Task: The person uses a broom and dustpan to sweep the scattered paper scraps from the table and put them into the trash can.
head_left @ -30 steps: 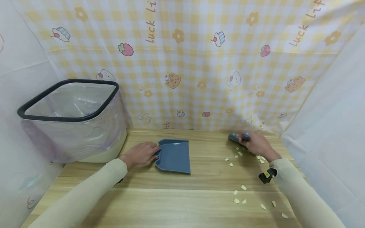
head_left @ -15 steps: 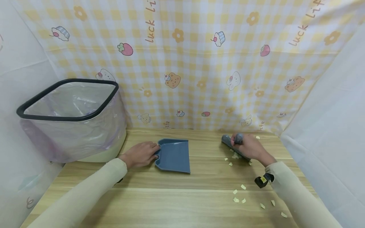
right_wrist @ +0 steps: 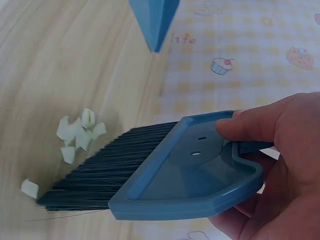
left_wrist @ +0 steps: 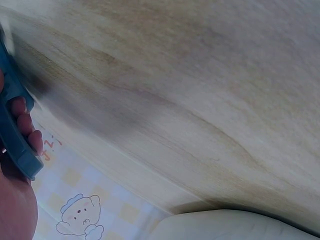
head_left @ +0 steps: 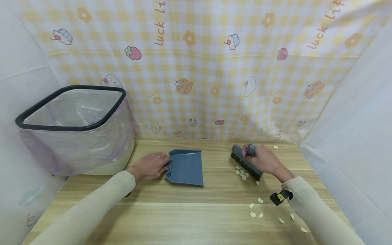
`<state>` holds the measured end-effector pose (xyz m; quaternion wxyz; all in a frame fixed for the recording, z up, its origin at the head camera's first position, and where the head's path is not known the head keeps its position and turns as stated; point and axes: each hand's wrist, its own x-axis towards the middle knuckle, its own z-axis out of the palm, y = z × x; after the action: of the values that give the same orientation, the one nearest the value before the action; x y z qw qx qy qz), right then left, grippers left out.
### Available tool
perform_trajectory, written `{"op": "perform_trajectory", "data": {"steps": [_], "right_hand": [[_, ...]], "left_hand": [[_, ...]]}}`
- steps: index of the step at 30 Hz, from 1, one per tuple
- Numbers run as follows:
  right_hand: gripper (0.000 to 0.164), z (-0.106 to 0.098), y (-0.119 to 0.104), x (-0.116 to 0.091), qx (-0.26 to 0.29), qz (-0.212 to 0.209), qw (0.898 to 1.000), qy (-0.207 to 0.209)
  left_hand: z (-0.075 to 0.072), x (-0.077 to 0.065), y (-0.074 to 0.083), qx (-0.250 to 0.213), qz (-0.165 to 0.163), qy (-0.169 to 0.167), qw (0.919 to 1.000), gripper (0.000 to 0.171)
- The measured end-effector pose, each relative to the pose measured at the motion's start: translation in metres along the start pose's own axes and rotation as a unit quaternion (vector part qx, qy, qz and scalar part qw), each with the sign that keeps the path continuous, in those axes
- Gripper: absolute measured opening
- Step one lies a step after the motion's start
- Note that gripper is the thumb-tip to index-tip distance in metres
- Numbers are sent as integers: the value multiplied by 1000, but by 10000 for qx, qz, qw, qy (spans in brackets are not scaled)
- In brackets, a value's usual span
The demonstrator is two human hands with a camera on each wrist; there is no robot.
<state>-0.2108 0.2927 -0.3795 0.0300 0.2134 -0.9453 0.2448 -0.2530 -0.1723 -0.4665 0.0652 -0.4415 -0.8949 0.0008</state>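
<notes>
"One blue-grey plastic brush (head_left: 245, 164), black-bristled?"
"Far right; right hand (head_left: 264, 159) curled round its handle (head_left: 251, 149). Probably light, stiff-backed; best held there."
"One flat blue-grey plastic dustpan (head_left: 186, 168)?"
"Far centre, gripped by the left hand (head_left: 153, 165)."

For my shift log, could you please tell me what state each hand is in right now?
Left hand: closed, holding the blue-grey dustpan.
Right hand: closed, holding the blue-grey hand brush.
</notes>
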Motion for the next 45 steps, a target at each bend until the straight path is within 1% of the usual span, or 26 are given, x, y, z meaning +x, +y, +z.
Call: {"op": "perform_trajectory", "data": {"steps": [2,6,9,12,15,18,21,25,29,38,45], "right_hand": [[10,-4,0,-2,-42,33,9999,105],[15,-13,2,-6,-390,57,9985,382],[17,-18,4,-11,-612,237,9969,442],[15,-20,6,-16,-788,495,9949,379],[13,-18,6,-21,-937,747,9924,296],[16,-11,8,-23,-1046,874,9904,242],[16,-1,6,-23,-964,942,9905,252],[10,10,-1,-19,-707,1039,9916,302],[10,19,-7,-12,-605,1074,9917,369],[11,32,-20,9,-531,983,9932,319],[11,41,-25,25,-508,813,9951,238]], "left_hand": [[1,0,0,-1,10,14,10000,28],[2,-1,0,-18,-3,19,10000,28],[2,-1,0,-26,-7,31,10000,28],[2,-1,-1,-12,2,42,10000,28],[3,0,-1,4,-9,34,10000,29],[4,-1,-2,21,-15,28,10000,29],[5,-1,-3,49,9,49,10000,29],[6,-2,-3,68,21,71,9999,29],[5,-2,-2,67,25,67,10000,30],[2,-1,-1,129,35,23,9999,30],[2,-1,-2,124,36,20,9999,30]]}}
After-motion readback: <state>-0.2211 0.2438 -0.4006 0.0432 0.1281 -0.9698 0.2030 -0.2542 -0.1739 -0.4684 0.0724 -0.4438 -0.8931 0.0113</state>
